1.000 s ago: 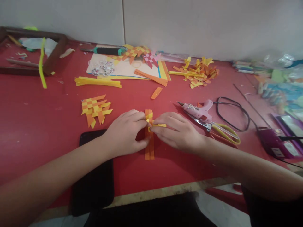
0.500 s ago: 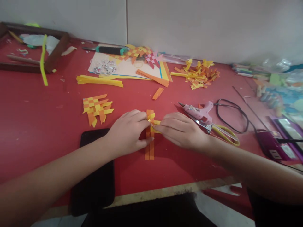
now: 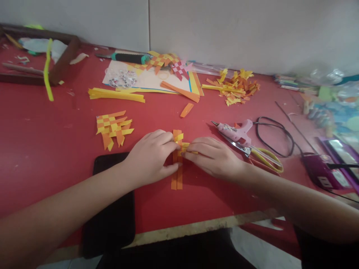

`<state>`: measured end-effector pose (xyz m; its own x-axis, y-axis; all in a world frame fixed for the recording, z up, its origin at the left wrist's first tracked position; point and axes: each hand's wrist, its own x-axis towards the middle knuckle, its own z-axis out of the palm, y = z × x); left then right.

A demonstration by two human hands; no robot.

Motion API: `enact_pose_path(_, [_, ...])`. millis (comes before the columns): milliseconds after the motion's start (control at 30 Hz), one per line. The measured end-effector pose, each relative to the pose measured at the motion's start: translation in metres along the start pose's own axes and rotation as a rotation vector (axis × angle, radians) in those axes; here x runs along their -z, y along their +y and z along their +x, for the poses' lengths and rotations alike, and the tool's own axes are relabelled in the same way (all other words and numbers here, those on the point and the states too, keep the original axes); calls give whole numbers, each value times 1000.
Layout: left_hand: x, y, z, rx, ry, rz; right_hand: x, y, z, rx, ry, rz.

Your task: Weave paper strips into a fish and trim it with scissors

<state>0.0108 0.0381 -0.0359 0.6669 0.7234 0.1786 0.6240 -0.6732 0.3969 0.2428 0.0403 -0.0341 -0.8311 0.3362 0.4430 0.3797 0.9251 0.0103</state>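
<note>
Two orange paper strips (image 3: pixel 176 181) lie side by side on the red table, running toward me. Yellow paper strips (image 3: pixel 185 145) cross them near the top, woven in. My left hand (image 3: pixel 154 158) is closed at the crossing, its fingertips and thumb gripping the orange strips from the left. From the right, my right hand (image 3: pixel 214 157) pinches the yellow strips close to the weave; its fingers hide part of them. A finished woven paper fish (image 3: pixel 112 127) in orange and yellow checks lies left of my hands.
A black phone (image 3: pixel 112 220) lies under my left forearm. Right of my hands are a pink glue gun (image 3: pixel 238 132) with its cord and scissors (image 3: pixel 263 158). Behind are yellow strips (image 3: pixel 116 95), a cutter (image 3: pixel 130 58), a scrap pile (image 3: pixel 238 87) and a brown frame (image 3: pixel 67 56).
My right hand's fingers have shifted slightly at the yellow strips, showing a little more of them. My left hand stays at the crossing. The view has moved marginally.
</note>
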Motion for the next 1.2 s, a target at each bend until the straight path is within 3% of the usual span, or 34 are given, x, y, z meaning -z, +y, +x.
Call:
enact_pose_path(533, [2, 1, 0, -23, -1, 23, -6, -2, -4, -56, -7, 71])
enact_pose_path(833, [1, 0, -10, -195, 124, 149, -4, -9, -8, -139, 5, 168])
enact_pose_path(1200, [3, 6, -11, -169, 114, 109, -3, -9, -10, -201, 35, 227])
